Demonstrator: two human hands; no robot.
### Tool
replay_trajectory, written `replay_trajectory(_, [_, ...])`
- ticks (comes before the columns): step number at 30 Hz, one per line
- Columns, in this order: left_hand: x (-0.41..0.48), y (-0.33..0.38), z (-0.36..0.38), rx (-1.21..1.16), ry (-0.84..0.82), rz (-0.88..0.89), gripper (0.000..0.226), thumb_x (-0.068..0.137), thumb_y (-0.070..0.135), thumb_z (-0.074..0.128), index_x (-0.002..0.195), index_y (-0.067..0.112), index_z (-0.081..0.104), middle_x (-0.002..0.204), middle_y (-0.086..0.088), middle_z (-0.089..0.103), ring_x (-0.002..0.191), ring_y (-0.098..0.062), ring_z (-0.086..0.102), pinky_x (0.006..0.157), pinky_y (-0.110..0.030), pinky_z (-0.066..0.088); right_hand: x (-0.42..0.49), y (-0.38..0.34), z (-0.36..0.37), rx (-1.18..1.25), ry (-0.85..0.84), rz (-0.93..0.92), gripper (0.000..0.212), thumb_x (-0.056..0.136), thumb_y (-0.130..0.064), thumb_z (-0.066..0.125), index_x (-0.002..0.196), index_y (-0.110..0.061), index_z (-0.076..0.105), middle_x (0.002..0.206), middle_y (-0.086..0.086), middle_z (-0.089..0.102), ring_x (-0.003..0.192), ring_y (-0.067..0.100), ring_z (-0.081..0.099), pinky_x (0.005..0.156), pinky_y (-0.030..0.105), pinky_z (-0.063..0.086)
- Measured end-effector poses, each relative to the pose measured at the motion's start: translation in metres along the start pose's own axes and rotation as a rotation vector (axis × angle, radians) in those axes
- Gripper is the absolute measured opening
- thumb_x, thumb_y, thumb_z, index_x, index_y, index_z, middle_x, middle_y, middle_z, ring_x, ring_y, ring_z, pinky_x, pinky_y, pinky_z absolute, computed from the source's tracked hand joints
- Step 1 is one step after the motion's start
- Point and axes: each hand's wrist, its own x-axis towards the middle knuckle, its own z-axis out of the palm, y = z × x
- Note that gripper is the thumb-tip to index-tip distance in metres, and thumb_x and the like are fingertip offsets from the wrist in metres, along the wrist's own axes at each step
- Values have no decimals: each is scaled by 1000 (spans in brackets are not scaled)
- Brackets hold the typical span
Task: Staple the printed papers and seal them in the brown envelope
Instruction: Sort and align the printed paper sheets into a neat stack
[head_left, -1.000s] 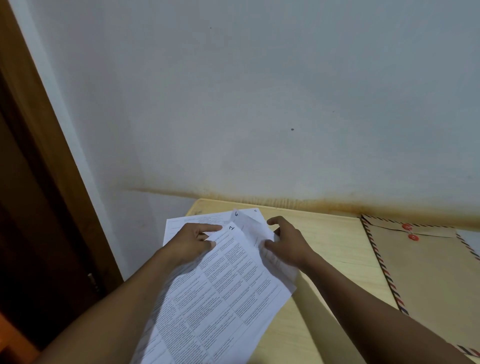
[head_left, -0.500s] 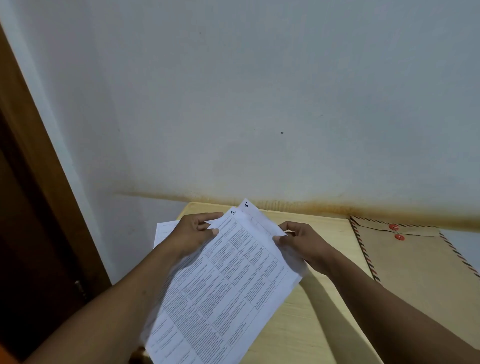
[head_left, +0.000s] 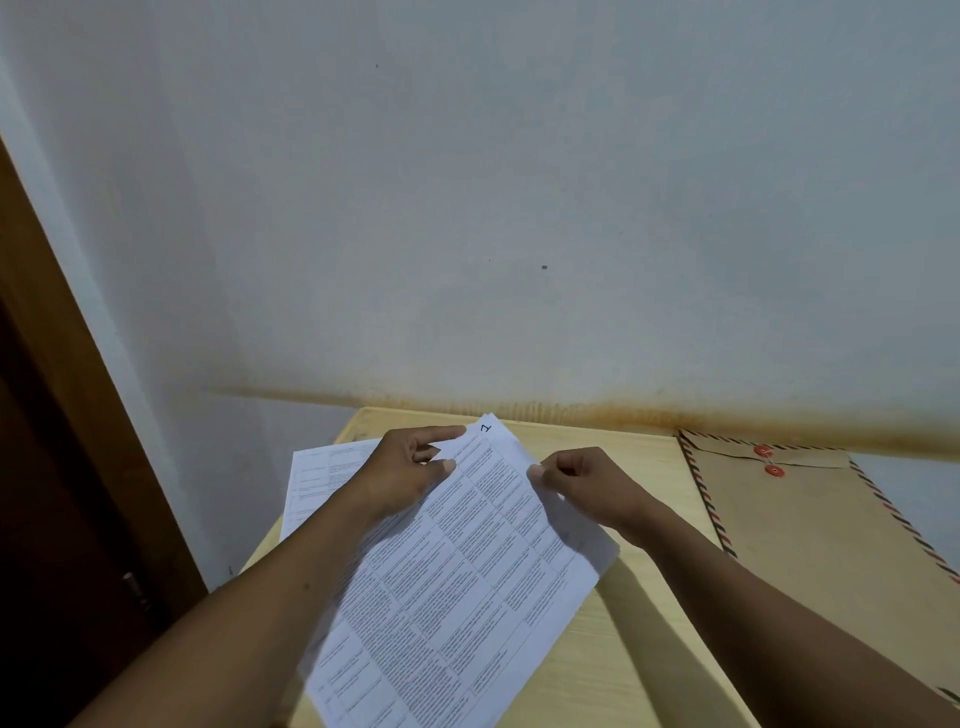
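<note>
The printed papers (head_left: 467, 571) sit in the lower centre of the frame, held tilted just above the tabletop (head_left: 639, 654), their marked top corner pointing toward the wall. A second ago that corner was fanned, with two numbered sheets splayed apart. Half a second ago one numbered corner still poked out behind the front page. Now only the front page's number shows, with a thin sliver of paper behind it, so the sheets have been drawn nearly flush. The left hand (head_left: 410, 467) grips the upper left edge, forefinger stretched along the top and thumb pressed on the printed face. The right hand (head_left: 587, 488) has shifted from the top corner to the right edge and pinches it with curled fingers and thumb. A separate sheet (head_left: 317, 483) lies flat on the tabletop under the left forearm, not yet gathered with the rest. The brown envelope (head_left: 810, 535) lies at the right of the frame, well apart from the hands, with its flap down and two red buttons (head_left: 769, 461) near the top. By my reading the squaring-up is almost finished and stapling comes next, though no stapler is in view.
</note>
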Motion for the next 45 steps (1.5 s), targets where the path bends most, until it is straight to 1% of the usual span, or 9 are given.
replay_trajectory(3, [-2, 6, 8, 22, -40, 21, 44, 97, 10, 68, 134, 33, 67, 131, 8, 63, 116, 0, 54, 79, -5, 43, 6, -3, 5, -13, 52, -38, 20, 91, -36, 67, 81, -20, 75, 74, -8, 72, 70, 8, 64, 70, 28, 50])
replay_trajectory(8, [-3, 7, 10, 26, -22, 27, 43, 97, 12, 69, 133, 35, 68, 127, 9, 64, 113, 2, 56, 79, -7, 42, 11, -1, 14, -34, 143, -75, 13, 88, -31, 68, 82, -20, 73, 77, -6, 73, 73, 13, 66, 76, 39, 55])
replay_trajectory(16, [-3, -5, 10, -73, 14, -28, 40, 92, 12, 74, 116, 44, 76, 126, 8, 68, 112, -12, 70, 102, -39, 56, 11, 0, 19, -81, 138, -97, 14, 92, -27, 67, 82, -20, 72, 77, -7, 72, 72, 11, 65, 76, 37, 54])
replay_trajectory(23, [-1, -4, 10, -25, 11, -15, 39, 90, 10, 76, 116, 40, 76, 97, -1, 68, 104, -14, 68, 103, -35, 51, 10, 2, 18, -52, 49, -93, 17, 95, -25, 61, 105, -23, 76, 87, 0, 78, 85, 18, 75, 87, 47, 59])
replay_trajectory(29, [0, -7, 12, -83, -5, -35, 39, 90, 4, 75, 117, 33, 78, 95, -1, 62, 91, -13, 67, 96, -30, 54, 5, -2, 17, -3, -32, -119, 30, 101, -14, 52, 122, -26, 70, 96, -1, 79, 91, 15, 76, 93, 46, 58])
replay_trajectory(33, [-2, -6, 14, -149, -12, -54, 39, 91, -4, 71, 121, 21, 76, 94, -6, 56, 85, -13, 64, 78, -12, 53, 5, -2, 17, -30, -48, -124, 33, 102, -13, 49, 125, -25, 69, 99, -1, 79, 93, 13, 76, 94, 46, 57])
replay_trajectory(39, [-7, -4, 7, -200, -50, -112, 40, 91, -8, 69, 125, 13, 73, 95, -13, 57, 85, -15, 63, 73, -9, 52, 10, -1, 26, -31, -40, -147, 34, 101, -13, 49, 127, -26, 68, 95, 1, 80, 89, 16, 76, 91, 46, 58])
replay_trajectory(43, [-6, -16, -9, -215, -64, -172, 43, 89, -4, 73, 123, 22, 75, 118, -29, 69, 113, -29, 70, 105, -37, 54, 19, -2, 39, -21, -39, -133, 31, 100, -18, 53, 125, -27, 67, 93, 5, 79, 89, 20, 76, 90, 45, 59])
replay_trajectory(45, [-3, -24, -19, -172, -48, -169, 42, 86, 2, 77, 115, 32, 79, 113, -23, 72, 114, -31, 70, 110, -46, 50, 24, -4, 47, 12, -11, -98, 27, 99, -21, 54, 119, -26, 70, 93, 6, 79, 92, 21, 75, 91, 40, 58])
